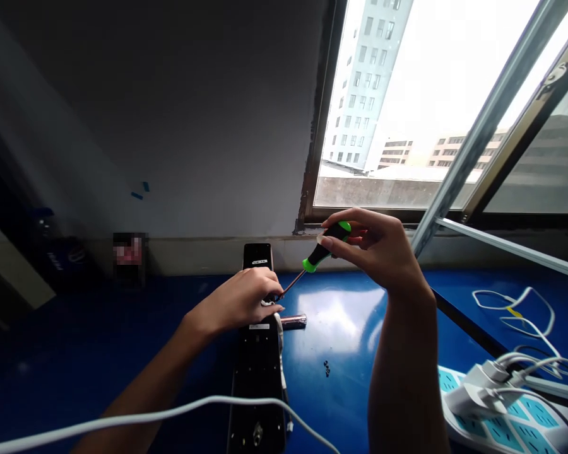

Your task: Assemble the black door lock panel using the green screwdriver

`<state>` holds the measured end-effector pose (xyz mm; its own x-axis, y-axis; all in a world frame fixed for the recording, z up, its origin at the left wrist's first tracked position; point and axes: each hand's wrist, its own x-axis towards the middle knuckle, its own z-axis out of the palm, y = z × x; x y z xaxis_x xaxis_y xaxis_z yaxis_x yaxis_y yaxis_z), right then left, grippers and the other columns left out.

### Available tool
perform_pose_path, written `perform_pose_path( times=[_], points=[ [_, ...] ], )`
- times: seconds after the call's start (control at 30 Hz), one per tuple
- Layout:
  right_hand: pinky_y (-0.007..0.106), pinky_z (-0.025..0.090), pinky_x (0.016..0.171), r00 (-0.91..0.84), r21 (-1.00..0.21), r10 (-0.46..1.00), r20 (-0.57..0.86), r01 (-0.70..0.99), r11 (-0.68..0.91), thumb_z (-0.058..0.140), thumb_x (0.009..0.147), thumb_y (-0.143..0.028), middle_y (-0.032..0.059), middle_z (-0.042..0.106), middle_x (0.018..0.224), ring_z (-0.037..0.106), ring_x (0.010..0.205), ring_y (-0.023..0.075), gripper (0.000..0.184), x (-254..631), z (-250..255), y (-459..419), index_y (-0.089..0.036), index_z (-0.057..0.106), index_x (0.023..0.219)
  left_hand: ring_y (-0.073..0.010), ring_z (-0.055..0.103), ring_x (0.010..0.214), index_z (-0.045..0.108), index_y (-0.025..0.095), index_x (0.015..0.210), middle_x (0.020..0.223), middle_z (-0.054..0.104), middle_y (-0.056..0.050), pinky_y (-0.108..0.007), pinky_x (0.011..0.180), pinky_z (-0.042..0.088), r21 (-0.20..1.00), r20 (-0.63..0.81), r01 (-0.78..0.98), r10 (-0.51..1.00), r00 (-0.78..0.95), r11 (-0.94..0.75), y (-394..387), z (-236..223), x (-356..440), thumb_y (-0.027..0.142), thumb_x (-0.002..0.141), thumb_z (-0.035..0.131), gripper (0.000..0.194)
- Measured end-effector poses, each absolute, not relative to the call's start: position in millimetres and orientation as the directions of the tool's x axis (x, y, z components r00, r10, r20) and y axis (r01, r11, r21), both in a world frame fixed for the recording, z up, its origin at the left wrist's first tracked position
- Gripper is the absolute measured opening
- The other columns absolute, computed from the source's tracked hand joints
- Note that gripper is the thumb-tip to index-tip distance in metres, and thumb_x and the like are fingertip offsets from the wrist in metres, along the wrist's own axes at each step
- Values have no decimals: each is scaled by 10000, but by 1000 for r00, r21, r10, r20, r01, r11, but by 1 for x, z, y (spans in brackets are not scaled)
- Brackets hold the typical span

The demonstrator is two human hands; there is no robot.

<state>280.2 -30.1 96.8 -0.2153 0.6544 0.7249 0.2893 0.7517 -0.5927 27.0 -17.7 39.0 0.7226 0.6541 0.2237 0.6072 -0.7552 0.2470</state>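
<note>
You hold a black and green screwdriver (324, 247) in your right hand (373, 252). The grip is narrow, with thumb and fingers closed around the handle. Its long axis tilts down to the left, and the thin shaft goes behind your left hand (234, 301), so I cannot see the tip. The left grip is closed over the far end of a long black panel (257, 378), which runs from near the back edge of the blue desk (341, 315) toward you. A short metal cylinder (293, 321) lies just beside the panel, and small screws (326, 368) lie further right. A power strip (497, 410) with white plugs sits at the near right corner, well apart from your hands. A white cable (146, 419) crosses the near edge.
</note>
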Motion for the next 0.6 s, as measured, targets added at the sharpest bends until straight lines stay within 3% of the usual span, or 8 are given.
perform_pose_path(
  times=[0.43, 0.6],
  points=[
    [304, 670, 684, -118, -561, 607, 786, 277, 780, 844, 805, -253, 6, 762, 889, 773, 797, 175, 210, 268, 96, -28, -203, 765, 993, -199, 701, 920, 817, 206, 998, 1036, 757, -48, -295, 793, 522, 226, 293, 636, 674, 678, -738, -10, 45, 7, 207, 942, 720, 112],
    [305, 666, 682, -107, -533, 576, 811, 271, 801, 838, 821, -244, 20, 774, 933, 774, 820, 178, 221, 269, 95, -26, -207, 758, 1024, -177, 704, 868, 816, 200, 951, 953, 768, -29, -274, 759, 511, 344, 325, 585, 678, 659, -734, -7, 48, 4, 209, 913, 756, 71]
  ],
)
